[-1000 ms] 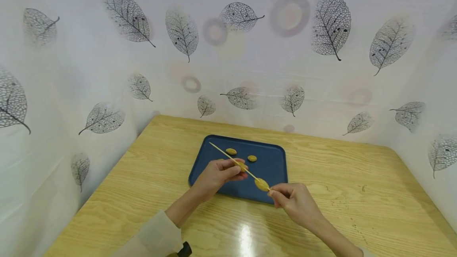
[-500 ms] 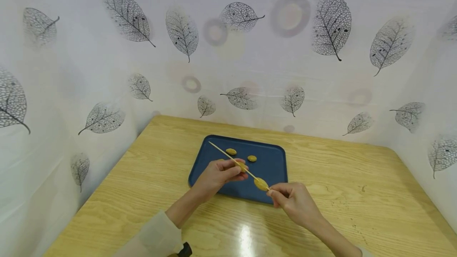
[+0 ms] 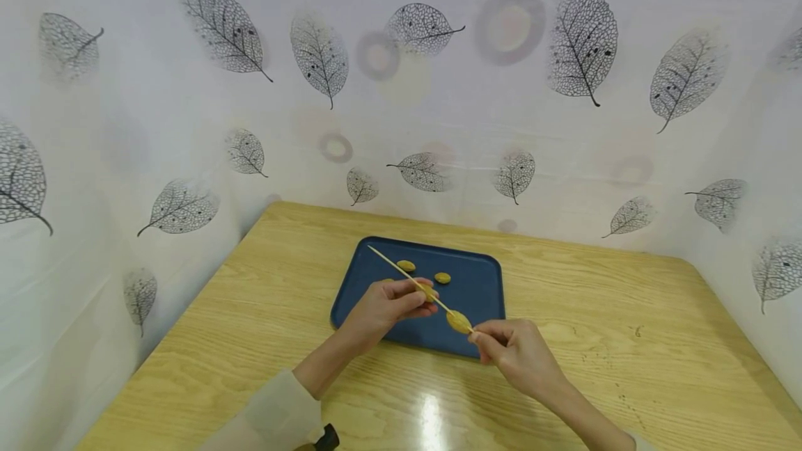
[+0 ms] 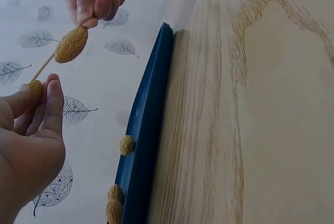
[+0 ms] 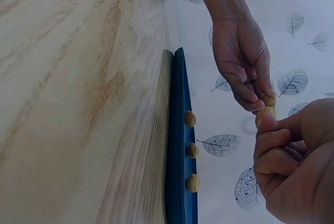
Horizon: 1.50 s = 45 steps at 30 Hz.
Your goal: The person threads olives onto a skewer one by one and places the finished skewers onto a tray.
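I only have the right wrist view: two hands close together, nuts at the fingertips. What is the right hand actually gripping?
Observer: The right hand pinches one end of a thin wooden skewer. In the head view the skewer runs up and to the left over the blue tray.
Operator: Is any nut on that skewer?
Observer: Yes. The left wrist view shows one nut threaded on it, close to the right fingertips.
Operator: And the nut in the left hand?
Observer: The left hand pinches a second nut further along. In the left wrist view the skewer runs straight into it.
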Motion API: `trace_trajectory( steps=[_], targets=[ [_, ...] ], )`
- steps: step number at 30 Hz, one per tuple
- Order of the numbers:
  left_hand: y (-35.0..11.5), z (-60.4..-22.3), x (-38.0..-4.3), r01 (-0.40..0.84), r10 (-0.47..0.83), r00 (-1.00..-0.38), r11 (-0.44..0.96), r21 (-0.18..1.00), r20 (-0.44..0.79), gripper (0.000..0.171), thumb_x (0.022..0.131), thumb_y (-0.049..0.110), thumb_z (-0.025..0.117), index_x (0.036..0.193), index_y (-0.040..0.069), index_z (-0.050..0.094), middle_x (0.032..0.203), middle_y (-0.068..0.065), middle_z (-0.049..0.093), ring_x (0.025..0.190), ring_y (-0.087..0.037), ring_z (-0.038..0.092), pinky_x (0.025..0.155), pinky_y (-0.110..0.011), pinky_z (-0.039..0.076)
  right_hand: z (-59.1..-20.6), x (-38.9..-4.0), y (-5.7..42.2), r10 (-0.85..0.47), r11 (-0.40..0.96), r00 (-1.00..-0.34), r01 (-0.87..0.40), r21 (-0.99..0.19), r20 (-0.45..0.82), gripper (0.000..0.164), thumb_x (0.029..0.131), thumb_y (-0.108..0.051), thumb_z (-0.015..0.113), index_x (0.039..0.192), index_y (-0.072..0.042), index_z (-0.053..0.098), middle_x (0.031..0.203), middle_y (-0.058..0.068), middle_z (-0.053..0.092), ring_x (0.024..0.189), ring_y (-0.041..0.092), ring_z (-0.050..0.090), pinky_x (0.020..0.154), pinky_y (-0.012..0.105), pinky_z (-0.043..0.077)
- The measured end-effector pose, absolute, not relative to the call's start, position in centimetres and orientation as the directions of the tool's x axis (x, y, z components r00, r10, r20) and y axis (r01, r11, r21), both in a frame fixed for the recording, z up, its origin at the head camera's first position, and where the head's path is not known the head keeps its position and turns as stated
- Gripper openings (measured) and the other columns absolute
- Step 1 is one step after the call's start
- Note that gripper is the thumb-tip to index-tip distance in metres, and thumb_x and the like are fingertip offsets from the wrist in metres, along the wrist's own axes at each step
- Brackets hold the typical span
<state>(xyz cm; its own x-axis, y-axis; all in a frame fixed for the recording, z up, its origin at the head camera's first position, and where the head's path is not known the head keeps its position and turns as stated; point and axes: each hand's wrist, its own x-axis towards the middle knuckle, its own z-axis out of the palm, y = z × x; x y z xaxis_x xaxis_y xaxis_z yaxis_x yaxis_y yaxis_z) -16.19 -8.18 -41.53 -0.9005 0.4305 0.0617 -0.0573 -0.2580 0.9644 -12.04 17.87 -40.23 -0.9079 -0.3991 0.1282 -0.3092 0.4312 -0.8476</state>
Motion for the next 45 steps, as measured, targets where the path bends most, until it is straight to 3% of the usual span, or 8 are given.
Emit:
trace_trajectory(
  steps=[12,18,29,45],
  targets=[
    [-8.0,-41.71,-16.31,-0.055,0.436,-0.897,-0.262,0.963,0.067,0.028,0.106,0.002,0.058,0.125,-0.018,0.062,0.135,-0.017,0.061,0.101,-0.014,0.073,0.097,-0.033,0.058,-39.97,-12.03,17.82,-0.395,0.421,-0.909,-0.308,-0.853,0.133,0.021,0.101,-0.016,0.069,0.088,-0.002,0.077,0.063,0.001,0.062,0.043,0.0,0.03,0.039,0.017,0.026],
    [-8.04,-41.63,-16.24,-0.064,0.446,-0.893,-0.26,0.964,0.061,0.036,0.106,0.003,0.058,0.138,-0.014,0.056,0.122,-0.014,0.069,0.101,-0.014,0.073,0.098,-0.034,0.058,-39.91,-12.08,17.73,-0.401,0.416,-0.908,-0.298,-0.859,0.121,0.022,0.101,-0.015,0.068,0.087,0.0,0.076,0.063,0.008,0.062,0.042,0.001,0.029,0.039,0.016,0.025],
    [-8.07,-41.47,-16.14,-0.067,0.451,-0.891,-0.253,0.965,0.056,0.038,0.106,0.004,0.058,0.14,-0.013,0.055,0.136,-0.03,0.06,0.101,-0.013,0.073,0.098,-0.033,0.058,-39.78,-12.16,17.47,-0.402,0.42,-0.906,-0.312,-0.852,0.134,0.022,0.101,-0.014,0.068,0.086,-0.001,0.076,0.063,0.0,0.061,0.044,0.002,0.03,0.039,0.017,0.027],
    [-7.97,-41.51,-16.02,-0.061,0.448,-0.892,-0.258,0.964,0.063,0.035,0.105,0.005,0.059,0.134,-0.015,0.059,0.139,-0.021,0.06,0.103,-0.014,0.073,0.099,-0.034,0.058,-39.64,-12.19,17.27,-0.397,0.429,-0.911,-0.296,-0.854,0.116,0.02,0.101,-0.013,0.068,0.089,0.0,0.076,0.065,-0.001,0.062,0.044,0.002,0.031,0.039,0.017,0.026]
  ],
)
